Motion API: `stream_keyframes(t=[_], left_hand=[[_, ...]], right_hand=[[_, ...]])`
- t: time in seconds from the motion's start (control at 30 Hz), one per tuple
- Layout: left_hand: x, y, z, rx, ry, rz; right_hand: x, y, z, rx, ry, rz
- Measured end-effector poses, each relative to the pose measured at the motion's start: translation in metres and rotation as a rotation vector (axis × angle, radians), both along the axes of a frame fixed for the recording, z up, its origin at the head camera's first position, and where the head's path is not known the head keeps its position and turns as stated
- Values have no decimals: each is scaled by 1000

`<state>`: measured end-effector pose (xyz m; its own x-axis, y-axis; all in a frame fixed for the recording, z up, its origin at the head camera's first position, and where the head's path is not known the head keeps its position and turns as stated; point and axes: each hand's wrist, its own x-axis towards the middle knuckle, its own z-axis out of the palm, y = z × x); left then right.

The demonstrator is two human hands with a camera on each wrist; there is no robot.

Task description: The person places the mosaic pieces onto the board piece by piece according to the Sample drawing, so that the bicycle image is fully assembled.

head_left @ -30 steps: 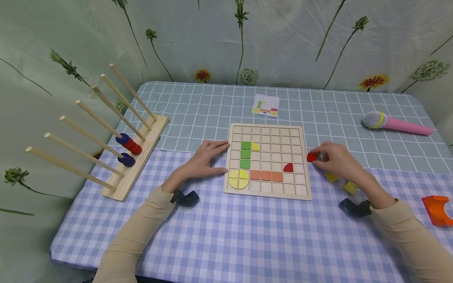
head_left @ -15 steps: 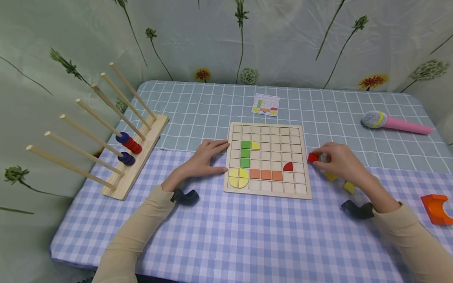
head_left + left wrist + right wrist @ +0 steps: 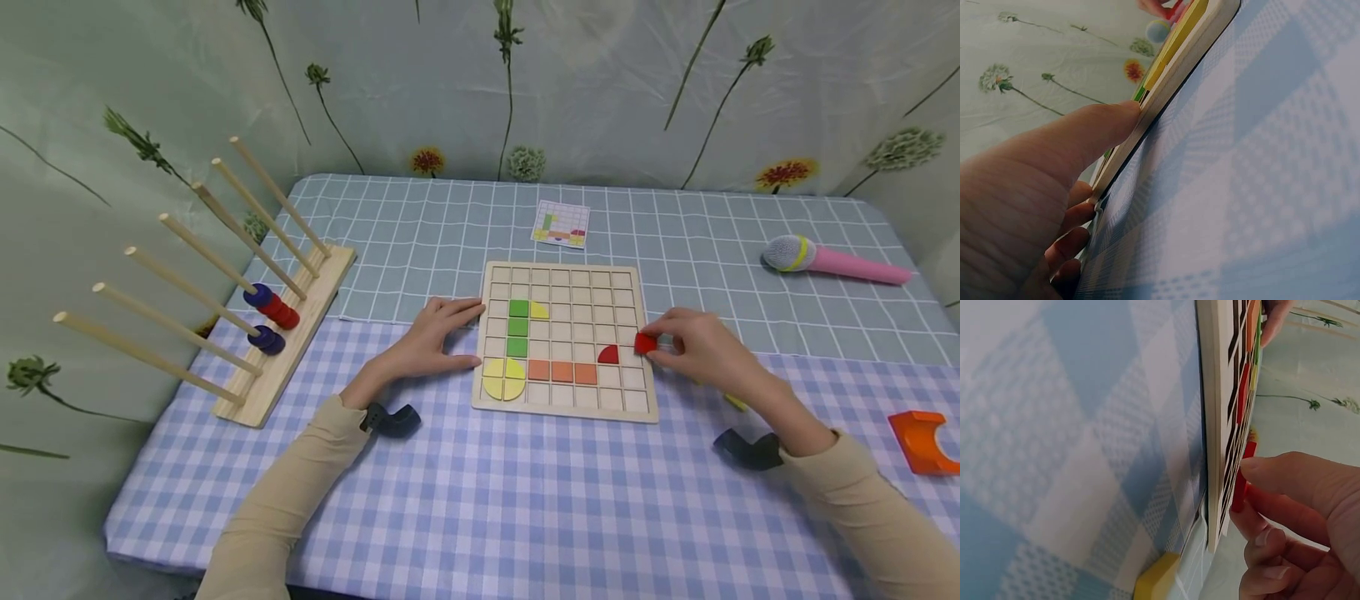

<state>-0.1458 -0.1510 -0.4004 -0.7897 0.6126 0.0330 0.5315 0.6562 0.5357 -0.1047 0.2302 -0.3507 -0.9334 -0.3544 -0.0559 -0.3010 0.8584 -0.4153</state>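
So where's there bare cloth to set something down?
Free in the head view: checked cloth below the board between the sleeves; grey cloth between card and microphone. Crowded: around the board's right edge, with right hand, red piece and yellow block.

The table point(image 3: 450, 500) bears a board point(image 3: 565, 325), peg rack point(image 3: 298, 340), card point(image 3: 561, 223), microphone point(image 3: 832, 260), yellow pieces point(image 3: 736, 402) and orange arch point(image 3: 915, 443)

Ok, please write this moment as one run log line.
left hand: touches left edge of wooden grid board | right hand: pinches red tile at right edge
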Motion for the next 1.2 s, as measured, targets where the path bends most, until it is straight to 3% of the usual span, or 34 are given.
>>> stream_keyframes(t=[0.27, 0.7, 1.2], left_hand=[[0, -1, -2, 6, 10, -15], [0, -1, 0, 9, 5, -14], [0, -1, -1, 6, 8, -16]], right_hand=[[1, -6, -2, 42, 34, 98], [1, -9, -4, 46, 56, 158], [3, -10, -3, 28, 80, 151]])
